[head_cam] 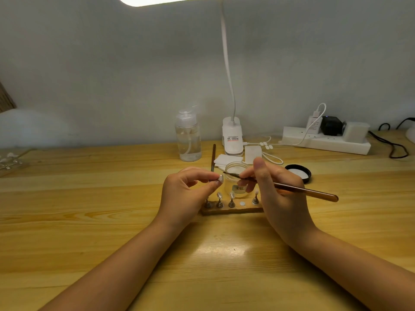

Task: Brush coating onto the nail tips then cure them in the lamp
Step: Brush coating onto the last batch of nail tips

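My left hand (pixel 189 194) pinches a small stand with a pale nail tip (pixel 221 178) on it, lifted above the wooden holder (pixel 231 209). My right hand (pixel 271 189) grips a brown-handled brush (pixel 307 191); its bristle end almost touches the held nail tip. Several more nail tips on metal stands (pixel 225 200) sit upright in the holder, with one free round spot (pixel 242 203). An open clear jar (pixel 235 178) stands just behind the hands, and its black lid (pixel 298 172) lies to the right.
A clear pump bottle (pixel 188 136) and a white clip lamp base (pixel 232 136) stand at the back. White wipes (pixel 226 158) and a second brush (pixel 213 157) lie near them. A power strip (pixel 325 140) with cables is at the back right. Small items (pixel 10 160) sit at far left.
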Action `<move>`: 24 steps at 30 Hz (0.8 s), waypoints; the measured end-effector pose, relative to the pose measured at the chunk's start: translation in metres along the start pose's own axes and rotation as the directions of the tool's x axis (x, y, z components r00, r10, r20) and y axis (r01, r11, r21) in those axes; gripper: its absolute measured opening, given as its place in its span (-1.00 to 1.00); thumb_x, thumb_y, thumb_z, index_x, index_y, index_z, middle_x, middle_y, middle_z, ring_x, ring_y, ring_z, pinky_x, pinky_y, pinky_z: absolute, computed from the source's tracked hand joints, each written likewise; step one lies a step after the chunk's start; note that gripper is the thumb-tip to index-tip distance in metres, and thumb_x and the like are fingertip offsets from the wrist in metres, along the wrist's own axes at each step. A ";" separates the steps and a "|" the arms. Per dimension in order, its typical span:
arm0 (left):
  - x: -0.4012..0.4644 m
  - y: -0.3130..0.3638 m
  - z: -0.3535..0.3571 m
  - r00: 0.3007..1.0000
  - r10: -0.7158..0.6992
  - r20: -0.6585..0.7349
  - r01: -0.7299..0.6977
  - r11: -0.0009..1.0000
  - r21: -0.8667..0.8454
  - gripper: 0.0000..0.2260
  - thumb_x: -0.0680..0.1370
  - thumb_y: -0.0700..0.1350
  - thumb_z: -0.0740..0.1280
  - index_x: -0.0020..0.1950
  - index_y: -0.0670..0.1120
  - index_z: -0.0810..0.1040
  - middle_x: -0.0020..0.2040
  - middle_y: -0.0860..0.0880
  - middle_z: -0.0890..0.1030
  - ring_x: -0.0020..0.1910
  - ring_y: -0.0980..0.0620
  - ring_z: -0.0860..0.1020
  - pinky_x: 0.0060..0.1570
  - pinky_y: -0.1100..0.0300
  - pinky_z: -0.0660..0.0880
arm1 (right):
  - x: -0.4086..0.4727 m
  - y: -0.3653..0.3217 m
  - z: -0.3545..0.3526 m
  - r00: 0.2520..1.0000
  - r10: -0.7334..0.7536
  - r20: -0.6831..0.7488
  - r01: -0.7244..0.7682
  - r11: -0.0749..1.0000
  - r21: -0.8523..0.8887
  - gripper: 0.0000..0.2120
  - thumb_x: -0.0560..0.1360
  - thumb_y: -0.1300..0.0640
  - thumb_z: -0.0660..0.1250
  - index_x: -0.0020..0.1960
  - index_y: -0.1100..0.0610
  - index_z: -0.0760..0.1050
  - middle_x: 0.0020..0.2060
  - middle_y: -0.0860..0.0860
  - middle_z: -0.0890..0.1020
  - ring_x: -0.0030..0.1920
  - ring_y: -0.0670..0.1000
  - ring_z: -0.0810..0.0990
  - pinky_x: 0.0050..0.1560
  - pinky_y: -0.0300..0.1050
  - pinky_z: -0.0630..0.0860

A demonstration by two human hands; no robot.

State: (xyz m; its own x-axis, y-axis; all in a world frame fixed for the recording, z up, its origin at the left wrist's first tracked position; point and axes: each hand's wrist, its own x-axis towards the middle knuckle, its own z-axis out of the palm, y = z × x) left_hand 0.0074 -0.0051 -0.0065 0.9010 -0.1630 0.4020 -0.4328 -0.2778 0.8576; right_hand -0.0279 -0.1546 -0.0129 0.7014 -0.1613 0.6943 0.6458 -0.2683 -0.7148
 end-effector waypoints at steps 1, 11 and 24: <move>-0.001 0.000 -0.001 1.000 0.004 -0.002 -0.004 1.000 0.003 -0.88 0.37 -0.20 0.44 -0.20 0.03 0.63 -0.17 0.07 0.63 -0.12 0.11 0.58 0.03 -0.02 0.53 | 0.000 0.000 0.000 1.000 0.004 0.012 -0.004 1.000 0.000 -0.78 0.54 0.10 0.16 -0.21 0.08 0.53 -0.37 -0.06 0.60 -0.33 -0.17 0.59 -0.35 -0.41 0.45; 0.000 -0.005 -0.001 0.999 -0.032 -0.031 0.030 0.997 -0.066 -0.85 0.36 -0.21 0.44 -0.14 0.01 0.62 -0.19 0.08 0.65 -0.20 0.19 0.60 -0.16 0.32 0.55 | -0.003 -0.003 0.000 0.999 -0.003 0.046 0.000 0.998 0.062 -0.69 0.52 0.00 0.15 -0.27 0.10 0.54 -0.42 -0.03 0.60 -0.40 -0.10 0.58 -0.36 -0.33 0.47; 0.001 -0.004 -0.001 1.000 0.015 -0.027 -0.017 0.997 -0.074 -0.82 0.38 -0.25 0.43 -0.21 0.05 0.62 -0.19 0.12 0.64 -0.15 0.21 0.60 -0.08 0.33 0.54 | 0.002 -0.002 0.000 0.993 -0.080 0.091 0.083 0.996 -0.028 -0.78 0.51 0.04 0.12 -0.15 0.08 0.51 -0.30 -0.06 0.59 -0.24 -0.17 0.59 -0.24 -0.38 0.48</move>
State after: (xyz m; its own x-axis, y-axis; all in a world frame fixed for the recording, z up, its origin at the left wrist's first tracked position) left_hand 0.0096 -0.0035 -0.0095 0.8949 -0.1417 0.4232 -0.4447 -0.2039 0.8721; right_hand -0.0279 -0.1548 -0.0106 0.6718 -0.0519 0.7389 0.6932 -0.3073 -0.6519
